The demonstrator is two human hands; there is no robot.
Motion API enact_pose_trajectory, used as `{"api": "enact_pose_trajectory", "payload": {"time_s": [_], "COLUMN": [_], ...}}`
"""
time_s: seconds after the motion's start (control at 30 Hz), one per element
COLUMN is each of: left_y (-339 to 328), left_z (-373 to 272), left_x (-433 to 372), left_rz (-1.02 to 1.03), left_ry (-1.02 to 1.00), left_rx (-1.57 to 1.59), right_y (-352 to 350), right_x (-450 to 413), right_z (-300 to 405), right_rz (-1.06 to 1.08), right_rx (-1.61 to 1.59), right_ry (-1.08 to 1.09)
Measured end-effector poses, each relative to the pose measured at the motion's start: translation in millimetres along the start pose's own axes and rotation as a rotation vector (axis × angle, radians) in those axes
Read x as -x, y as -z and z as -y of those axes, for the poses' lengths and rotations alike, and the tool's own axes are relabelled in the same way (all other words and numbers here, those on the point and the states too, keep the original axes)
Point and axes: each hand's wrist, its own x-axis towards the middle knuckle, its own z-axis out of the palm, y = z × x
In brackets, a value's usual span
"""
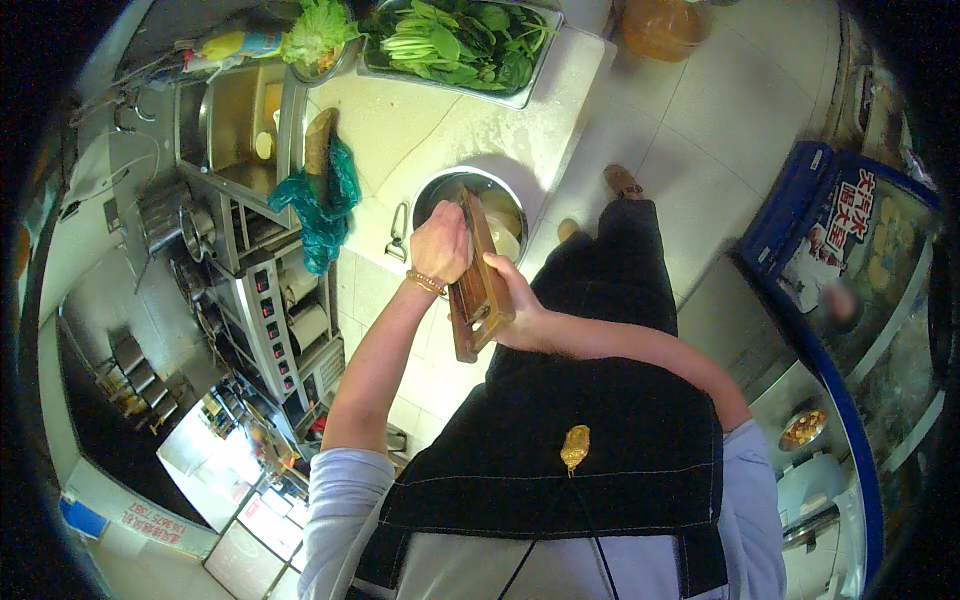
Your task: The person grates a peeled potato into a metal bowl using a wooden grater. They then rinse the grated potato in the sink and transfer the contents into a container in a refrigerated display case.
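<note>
My right hand (pixel 517 296) grips the lower part of a wooden slicer board (pixel 487 277), which is tilted over a round metal pot (pixel 523 214). Against the board's left side, my left hand (pixel 441 244) is closed in a fist. A pale edge of something shows between that fist and the board; the fingers hide most of it. Inside the pot lie pale, peeled-looking pieces (pixel 504 225), partly covered by the board. A peeler (pixel 397 229) rests on the counter left of the pot.
The pot stands near the edge of a pale counter (pixel 420 127). A tan root vegetable (pixel 318 142) and a green plastic bag (pixel 326 202) lie left. Behind are a metal tray (pixel 525 101) of leafy greens and a bowl of lettuce (pixel 319 37). A sink (pixel 240 127) adjoins; a display fridge (pixel 832 247) stands right.
</note>
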Motion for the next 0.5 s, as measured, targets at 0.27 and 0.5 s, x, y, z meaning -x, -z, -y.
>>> {"api": "enact_pose_trajectory", "payload": {"time_s": [0.27, 0.5], "left_y": [-6.0, -19.4], "left_z": [6.8, 21.5], "left_x": [-13.5, -25.8], "left_rz": [0.021, 0.084], "left_ry": [-0.053, 0.052], "left_rx": [-0.033, -0.075], "right_y": [0.3, 1.5], "right_x": [2.7, 1.7], "right_z": [2.5, 3.2], "right_rz": [-0.014, -0.021], "right_rx": [0.011, 0.037], "right_ry": [0.005, 0.001]}}
